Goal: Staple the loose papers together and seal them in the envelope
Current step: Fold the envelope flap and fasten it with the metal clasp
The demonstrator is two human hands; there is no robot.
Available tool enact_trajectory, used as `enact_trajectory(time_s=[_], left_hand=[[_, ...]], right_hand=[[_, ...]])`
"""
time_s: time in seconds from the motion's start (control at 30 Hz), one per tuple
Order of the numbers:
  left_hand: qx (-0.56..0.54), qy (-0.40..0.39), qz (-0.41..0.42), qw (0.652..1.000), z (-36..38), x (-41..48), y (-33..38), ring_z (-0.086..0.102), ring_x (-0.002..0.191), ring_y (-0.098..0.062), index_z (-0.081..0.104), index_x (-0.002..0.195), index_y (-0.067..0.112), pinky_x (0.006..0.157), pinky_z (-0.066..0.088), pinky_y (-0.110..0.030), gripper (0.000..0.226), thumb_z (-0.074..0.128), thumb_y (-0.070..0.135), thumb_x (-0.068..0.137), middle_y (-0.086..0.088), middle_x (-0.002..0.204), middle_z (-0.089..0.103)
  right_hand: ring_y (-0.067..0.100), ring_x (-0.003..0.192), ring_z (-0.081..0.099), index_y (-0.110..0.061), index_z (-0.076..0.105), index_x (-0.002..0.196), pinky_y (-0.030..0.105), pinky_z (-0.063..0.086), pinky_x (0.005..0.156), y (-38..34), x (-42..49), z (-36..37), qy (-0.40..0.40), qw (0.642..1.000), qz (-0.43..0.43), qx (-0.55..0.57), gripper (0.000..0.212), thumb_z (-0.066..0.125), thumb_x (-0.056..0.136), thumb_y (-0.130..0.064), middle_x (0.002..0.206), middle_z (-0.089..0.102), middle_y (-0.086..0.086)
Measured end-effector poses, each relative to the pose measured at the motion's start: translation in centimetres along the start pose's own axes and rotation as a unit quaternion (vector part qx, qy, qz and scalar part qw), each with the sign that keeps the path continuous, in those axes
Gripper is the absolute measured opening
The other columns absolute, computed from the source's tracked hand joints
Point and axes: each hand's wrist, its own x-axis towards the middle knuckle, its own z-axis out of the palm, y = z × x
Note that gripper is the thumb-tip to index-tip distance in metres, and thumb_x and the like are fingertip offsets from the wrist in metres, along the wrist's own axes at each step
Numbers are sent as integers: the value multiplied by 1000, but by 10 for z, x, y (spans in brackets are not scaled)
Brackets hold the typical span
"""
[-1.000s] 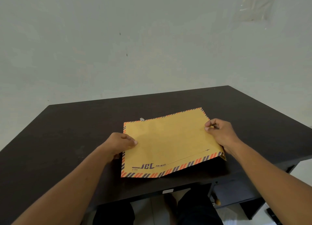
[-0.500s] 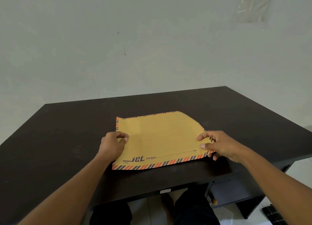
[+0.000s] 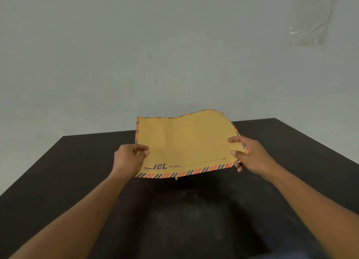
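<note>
A yellow-brown air-mail envelope with an orange and dark striped border and "jet AIR MAIL" print is held up off the dark table, its far right corner curling. My left hand pinches its left edge. My right hand grips its right edge, thumb on top and fingers beneath. A small yellow bit shows just under the near edge. No loose papers or stapler are in view.
A plain pale wall stands behind the table, with a clear plastic sheet stuck at the upper right. The table's far edge runs just behind the envelope.
The envelope was lying flat on the table under both hands; now both hands hold it lifted above the surface. The view has shifted closer over the table.
</note>
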Motion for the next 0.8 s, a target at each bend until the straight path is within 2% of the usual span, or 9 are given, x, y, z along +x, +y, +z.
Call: enact_trajectory(time_s=[0.17,0.27,0.33,0.47,0.53,0.57,0.63,0.7,0.8], left_hand=[[50,3,41,998,-1,70,8,60,96,-14,66,128,19,60,40,-12,32,63,18,96,-7,134,60],[47,-5,36,998,14,108,-2,63,106,-20,64,130,20,75,52,-24,36,65,19,95,-5,135,57],[54,-14,34,998,29,130,-14,62,110,-21,64,130,20,87,55,-31,37,66,19,94,-5,135,57],[121,-52,34,991,61,157,-45,56,111,-17,60,135,19,87,49,-25,43,67,24,93,-4,137,53],[208,-76,43,974,75,160,-66,49,124,-23,57,138,23,103,44,-35,50,65,37,92,-5,141,49],[249,-81,48,964,80,157,-74,43,129,-25,56,140,25,107,40,-39,51,62,43,92,-4,144,46],[300,-62,63,950,86,150,-85,38,132,-26,54,141,30,108,38,-42,51,52,52,95,-2,149,42],[300,-27,94,949,89,145,-90,40,132,-26,54,141,28,105,40,-42,50,50,50,97,-3,150,41],[266,29,155,951,87,137,-88,52,121,-26,61,132,20,92,51,-42,42,58,40,94,-5,142,48]], right_hand=[[16,54,67,-28,57,133,26,56,51,-20,76,13,10,999,-16,-37,41,60,98,-8,121,60,11],[19,61,66,-30,58,131,25,55,51,-13,122,25,5,997,-14,-77,39,61,97,-11,131,51,3],[20,72,66,-32,60,127,27,56,57,0,149,34,-2,995,-12,-102,36,62,96,-14,132,51,2],[20,97,61,-30,62,121,30,48,77,38,181,54,-15,991,15,-132,32,64,94,-13,134,56,5],[20,98,62,-29,61,123,30,48,78,55,185,65,-28,987,40,-154,33,63,94,-14,135,56,5],[22,102,61,-29,60,126,33,49,83,62,185,70,-29,981,51,-185,35,62,93,-17,136,54,6],[29,121,49,-33,56,133,43,45,99,73,180,82,9,948,57,-313,41,61,93,-28,140,47,8],[33,134,32,-34,52,138,50,37,105,77,173,89,67,910,27,-409,46,59,93,-39,147,37,9],[33,147,20,-30,55,137,55,30,111,76,165,100,93,895,-74,-430,46,57,93,-44,157,32,7]])
